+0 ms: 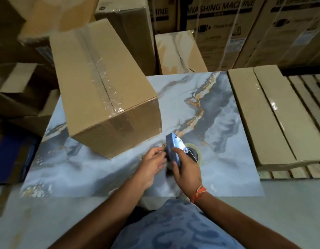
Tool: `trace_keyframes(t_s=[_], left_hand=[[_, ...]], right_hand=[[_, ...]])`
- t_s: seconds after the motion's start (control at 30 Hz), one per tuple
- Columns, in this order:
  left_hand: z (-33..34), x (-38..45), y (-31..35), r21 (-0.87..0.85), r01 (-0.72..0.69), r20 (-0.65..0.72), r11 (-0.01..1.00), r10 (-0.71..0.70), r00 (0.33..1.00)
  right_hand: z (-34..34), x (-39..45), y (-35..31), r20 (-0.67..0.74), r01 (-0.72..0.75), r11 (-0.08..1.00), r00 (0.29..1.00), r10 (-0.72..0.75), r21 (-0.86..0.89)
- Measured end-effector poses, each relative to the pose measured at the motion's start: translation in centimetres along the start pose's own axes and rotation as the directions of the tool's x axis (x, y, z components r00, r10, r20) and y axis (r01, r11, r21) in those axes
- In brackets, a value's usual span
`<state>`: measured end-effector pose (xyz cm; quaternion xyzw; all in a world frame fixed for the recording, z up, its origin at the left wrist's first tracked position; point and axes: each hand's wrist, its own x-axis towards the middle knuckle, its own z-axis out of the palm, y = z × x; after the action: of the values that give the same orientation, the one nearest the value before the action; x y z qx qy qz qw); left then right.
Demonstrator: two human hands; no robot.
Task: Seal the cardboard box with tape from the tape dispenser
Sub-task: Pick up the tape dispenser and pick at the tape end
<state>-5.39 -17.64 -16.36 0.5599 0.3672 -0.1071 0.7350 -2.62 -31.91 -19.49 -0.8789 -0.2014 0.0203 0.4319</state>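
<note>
A long brown cardboard box [105, 83] lies on the marbled table [218, 108], its flaps closed and clear, wrinkled tape running along the top seam. Just off the box's near right corner, my right hand [187, 166] grips a blue-and-metal tape dispenser [174, 146] with a roll of clear tape [194, 153] behind it. My left hand [152, 161] is at the dispenser's front end, fingers pinched there; the tape end itself is too blurred to make out. Neither hand touches the box.
Flat brown cartons [267, 114] lie stacked along the table's right edge. Large washing-machine boxes [227, 24] and other cartons [179, 51] crowd the back. Open boxes [17, 90] sit at the left. The marbled surface between the box and the flat cartons is bare.
</note>
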Motion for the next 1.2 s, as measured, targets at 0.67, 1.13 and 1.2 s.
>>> trace_keyframes(t_s=[0.67, 1.13, 1.2], left_hand=[[2.0, 2.2, 1.9, 0.462, -0.564, 0.245, 0.685, 0.512, 0.823], [-0.1, 1.5, 1.2, 0.402, -0.520, 0.284, 0.754, 0.437, 0.853], [-0.2, 1.5, 0.9, 0.398, -0.518, 0.283, 0.758, 0.435, 0.855]], right_hand=[[-2.5, -0.1, 0.9, 0.066, -0.065, 0.986, 0.996, 0.056, 0.154], [-8.2, 3.3, 1.3, -0.035, -0.031, 0.959, 0.998, 0.042, 0.283], [-8.3, 4.0, 1.1, -0.004, -0.031, 0.952, 0.999, 0.034, 0.304]])
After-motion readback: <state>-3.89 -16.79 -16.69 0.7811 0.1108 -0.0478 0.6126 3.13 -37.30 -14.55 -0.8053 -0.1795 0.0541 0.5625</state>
